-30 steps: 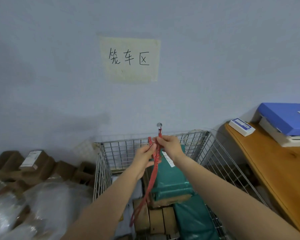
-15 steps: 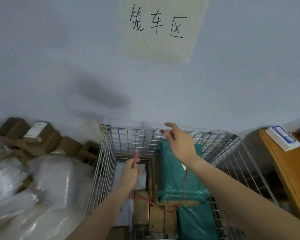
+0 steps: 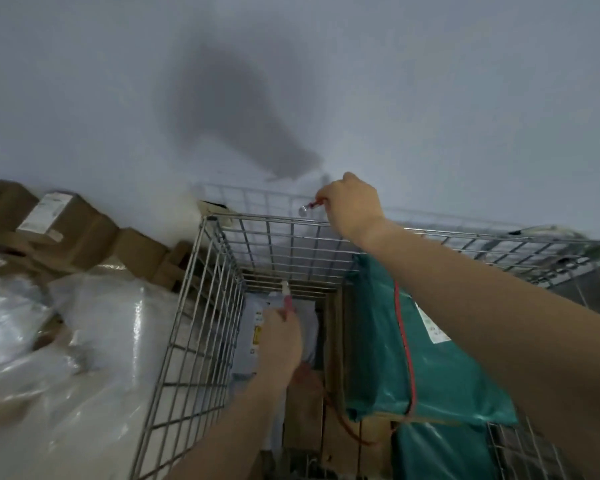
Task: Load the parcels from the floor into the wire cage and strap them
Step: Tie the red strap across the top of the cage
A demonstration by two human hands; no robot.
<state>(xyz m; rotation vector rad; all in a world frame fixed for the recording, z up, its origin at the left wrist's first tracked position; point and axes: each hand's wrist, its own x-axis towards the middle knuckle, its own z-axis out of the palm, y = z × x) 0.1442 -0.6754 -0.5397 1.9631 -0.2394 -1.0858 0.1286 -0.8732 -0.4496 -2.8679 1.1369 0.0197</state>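
Note:
A wire cage point(image 3: 201, 306) stands against the wall, holding green-wrapped parcels point(image 3: 388, 344), cardboard boxes point(image 3: 305, 414) and a grey mailer bag point(image 3: 253, 327). A red elastic strap point(image 3: 407, 355) runs over the top green parcel. My right hand point(image 3: 352, 206) pinches the strap's end, whose metal hook point(image 3: 303, 210) sits at the cage's back top rim. Lower inside the cage, my left hand point(image 3: 281, 341) grips the strap's other end, with its tip sticking up.
Brown cardboard boxes point(image 3: 63, 233) are piled along the wall to the left of the cage. Clear plastic-wrapped bundles point(image 3: 94, 341) lie on the floor beside the cage's left wall. A bare grey wall rises behind.
The two ends of the strap have been pulled apart. My right hand moved up to the back rim with the hook. My left hand dropped lower inside the cage. The view tilted down.

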